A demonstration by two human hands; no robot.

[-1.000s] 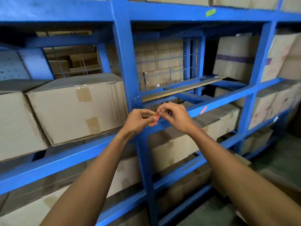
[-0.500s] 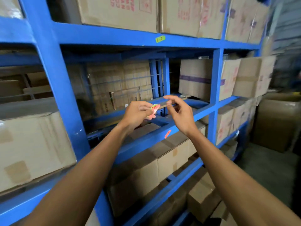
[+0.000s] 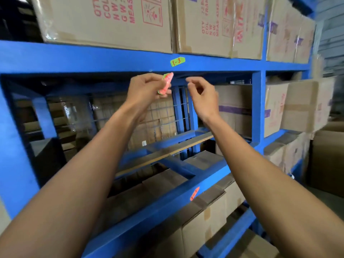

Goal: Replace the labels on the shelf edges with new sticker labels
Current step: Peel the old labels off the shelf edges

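Observation:
A green label [image 3: 177, 61] marked "1-3" is stuck on the upper blue shelf beam [image 3: 93, 58]. Just below it my left hand [image 3: 144, 90] pinches a small bunch of orange and green sticker labels [image 3: 166, 83], held upright. My right hand [image 3: 202, 94] hovers right of the stickers with its fingers apart and nothing in them. An orange label [image 3: 194, 193] is stuck on the lower shelf beam [image 3: 167, 203], between my forearms.
Cardboard boxes [image 3: 104, 21] line the top shelf and fill the right bay [image 3: 290, 107] and the lower level [image 3: 204, 220]. A blue upright post [image 3: 257, 107] splits the bays. Wire mesh [image 3: 163, 116] backs the open middle bay.
Both hands have risen from the lower beam to just under the upper beam. My right hand has let go of the stickers. The view has tilted up and right.

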